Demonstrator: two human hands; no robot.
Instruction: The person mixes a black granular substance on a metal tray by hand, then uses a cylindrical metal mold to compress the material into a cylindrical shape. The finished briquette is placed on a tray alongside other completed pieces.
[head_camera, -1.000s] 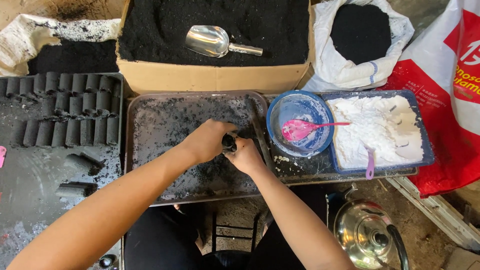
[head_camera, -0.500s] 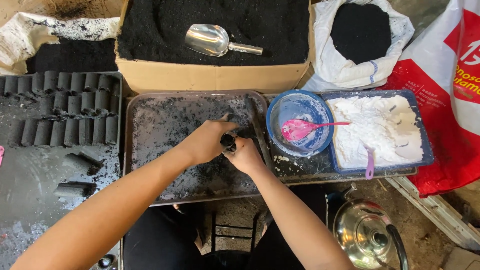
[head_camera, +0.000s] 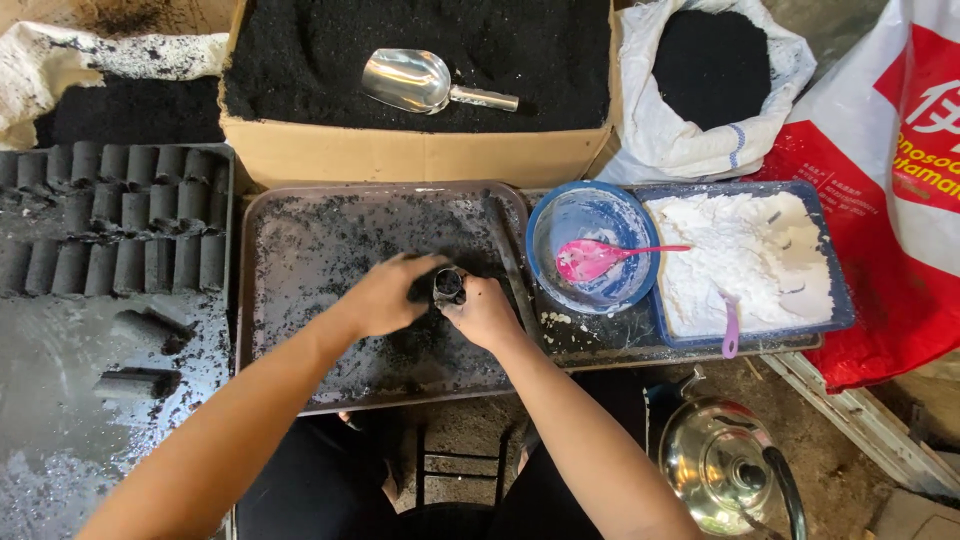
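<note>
Between our two hands stands a small dark cylinder mold (head_camera: 449, 287), upright, so its long axis points up toward us and we look into its open top. Our left hand (head_camera: 385, 296) curls around its left side and our right hand (head_camera: 483, 312) closes on its right side from a little nearer to our body; both hands grasp it, and both seem equally close, with the fingers touching it. The mold rests on the metal tray (head_camera: 300, 230), which is dusted with black powder and lies directly under the hands on the tabletop. Just to the right of the right hand is a blue bowl (head_camera: 545, 220) with a pink spoon (head_camera: 590, 259) in it, and beyond this a blue tray (head_camera: 835, 300) full of white powder, with a small purple spoon (head_camera: 731, 327) at its near edge. Nearer to us on the right, lower than the tabletop, a steel kettle (head_camera: 715, 465) stands on the floor. To the left of the left hand, well apart, rows of black briquettes (head_camera: 120, 235) lie on a grey sheet, two of them separate. Farther from the hands is a cardboard box (head_camera: 420, 155) of black powder with a metal scoop (head_camera: 420, 82) on top, and at far right a white sack (head_camera: 700, 150) with more black powder.
</note>
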